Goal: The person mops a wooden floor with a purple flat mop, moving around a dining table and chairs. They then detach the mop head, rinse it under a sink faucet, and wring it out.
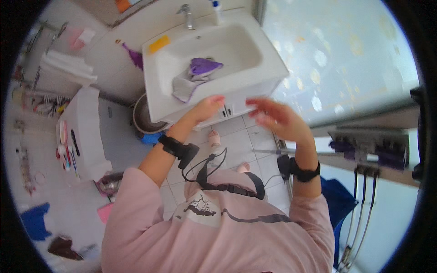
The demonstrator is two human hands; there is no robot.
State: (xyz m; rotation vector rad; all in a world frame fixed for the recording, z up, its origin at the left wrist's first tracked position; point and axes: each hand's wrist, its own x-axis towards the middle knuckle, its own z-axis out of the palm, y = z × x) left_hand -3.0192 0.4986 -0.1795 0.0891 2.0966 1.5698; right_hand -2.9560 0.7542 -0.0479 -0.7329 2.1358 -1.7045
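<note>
My left hand (209, 108) hovers at the front edge of the white washbasin (273, 65), its fingers loosely curled and blurred. I see nothing in it, but whether the fingers touch one another is unclear. Farther right, my right hand (276, 117) is held in the air before the basin, fingers apart and holding nothing. A crumpled purple and grey cloth (205, 66) lies in the bowl, its grey part (186, 87) draped up over the front rim. The chrome faucet (187, 17) stands at the back of the basin.
A yellow sponge or cloth (159, 44) lies on the basin's left rim; a white bottle with a blue cap (217, 13) stands behind. Left of the cabinet is a metal pot or bucket (145, 117). A covered washing machine (87, 129) carries toothbrushes. A frosted glass panel (327, 58) borders the right.
</note>
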